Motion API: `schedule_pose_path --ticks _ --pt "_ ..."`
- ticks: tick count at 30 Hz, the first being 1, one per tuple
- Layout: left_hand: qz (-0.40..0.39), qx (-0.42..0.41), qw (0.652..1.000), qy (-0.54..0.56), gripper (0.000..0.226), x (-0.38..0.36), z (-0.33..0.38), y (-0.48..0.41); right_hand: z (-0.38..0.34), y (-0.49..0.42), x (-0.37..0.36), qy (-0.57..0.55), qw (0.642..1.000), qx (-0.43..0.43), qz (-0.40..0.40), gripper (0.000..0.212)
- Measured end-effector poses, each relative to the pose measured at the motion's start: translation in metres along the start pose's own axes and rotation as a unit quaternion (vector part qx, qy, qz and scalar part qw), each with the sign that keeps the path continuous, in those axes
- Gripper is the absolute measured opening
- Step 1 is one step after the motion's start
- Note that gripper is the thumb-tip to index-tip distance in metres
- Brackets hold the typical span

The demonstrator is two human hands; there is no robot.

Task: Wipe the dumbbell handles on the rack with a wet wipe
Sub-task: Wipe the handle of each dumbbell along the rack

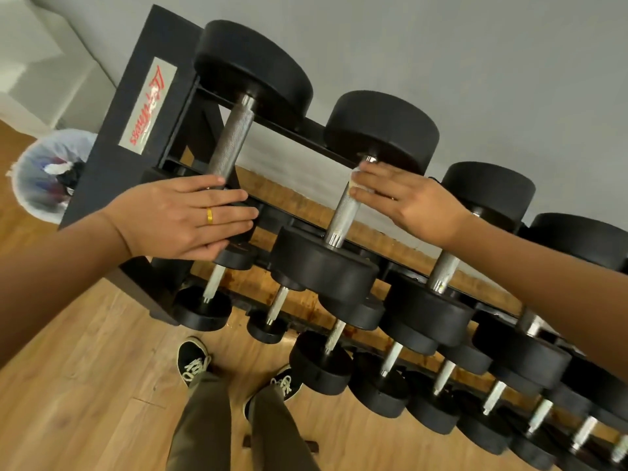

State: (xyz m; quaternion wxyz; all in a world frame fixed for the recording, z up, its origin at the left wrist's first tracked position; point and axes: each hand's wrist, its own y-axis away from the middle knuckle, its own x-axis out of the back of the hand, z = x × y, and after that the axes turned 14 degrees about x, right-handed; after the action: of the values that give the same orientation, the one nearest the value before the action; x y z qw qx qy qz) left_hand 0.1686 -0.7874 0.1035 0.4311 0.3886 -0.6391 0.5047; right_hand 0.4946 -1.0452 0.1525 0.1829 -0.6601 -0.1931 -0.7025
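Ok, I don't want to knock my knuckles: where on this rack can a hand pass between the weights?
The widest gap is on the top tier, between the leftmost handle and the second handle, which the right hand grips. The left hand rests flat just past the leftmost handle's near end. The lower tiers are crowded, heads packed close.
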Motion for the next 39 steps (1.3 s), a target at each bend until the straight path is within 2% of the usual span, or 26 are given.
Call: schedule_pose_path --ticks 5,8,10,15,17,21,23,26,27,30,33,36,39 --pt "0.008 -0.001 1.0 -0.004 0.043 -0.002 -0.001 0.001 0.016 -0.007 0.006 0.012 0.996 0.081 -0.034 0.06" --pt "0.011 -0.001 1.0 -0.001 0.043 -0.003 -0.001 0.001 0.02 -0.012 0.012 0.014 0.993 0.112 -0.039 0.058" --pt "0.01 -0.003 1.0 -0.004 0.044 -0.004 -0.001 0.002 0.018 -0.013 0.014 0.03 0.994 0.099 -0.038 0.057" --pt "0.017 -0.003 1.0 -0.002 0.044 -0.004 -0.001 0.001 -0.006 -0.015 0.007 0.047 0.998 -0.035 -0.03 0.064" --pt "0.018 -0.004 1.0 0.0 0.044 -0.004 -0.001 0.001 -0.021 -0.011 0.001 0.03 0.999 -0.02 -0.027 0.063" --pt "0.016 -0.003 1.0 0.005 0.044 -0.005 -0.002 0.002 -0.037 -0.002 -0.002 0.006 0.993 0.091 -0.076 0.062" --pt "0.017 -0.002 1.0 0.005 0.044 -0.005 -0.002 0.003 -0.026 -0.006 0.004 0.01 0.996 0.059 -0.069 0.063" --pt "0.02 -0.002 1.0 0.012 0.044 -0.005 -0.002 0.002 -0.01 -0.013 0.014 0.014 0.997 -0.051 -0.049 0.065" --pt "0.02 -0.003 1.0 0.015 0.044 -0.005 -0.002 0.001 -0.012 -0.014 0.013 0.016 0.997 -0.056 -0.044 0.062" --pt "0.017 -0.002 1.0 0.022 0.042 -0.005 -0.002 0.001 -0.038 -0.014 0.002 0.012 0.998 0.027 -0.062 0.055" --pt "0.019 0.0 0.999 0.029 0.043 -0.005 -0.001 0.001 -0.042 -0.015 0.004 -0.02 0.991 0.093 -0.089 0.058" --pt "0.023 -0.007 0.999 0.026 0.043 -0.004 0.0 -0.001 -0.024 -0.016 0.013 -0.022 0.994 0.062 -0.088 0.065" --pt "0.025 -0.013 0.999 0.028 0.043 0.0 0.0 -0.003 -0.029 -0.018 0.01 -0.021 0.997 0.026 -0.074 0.063"
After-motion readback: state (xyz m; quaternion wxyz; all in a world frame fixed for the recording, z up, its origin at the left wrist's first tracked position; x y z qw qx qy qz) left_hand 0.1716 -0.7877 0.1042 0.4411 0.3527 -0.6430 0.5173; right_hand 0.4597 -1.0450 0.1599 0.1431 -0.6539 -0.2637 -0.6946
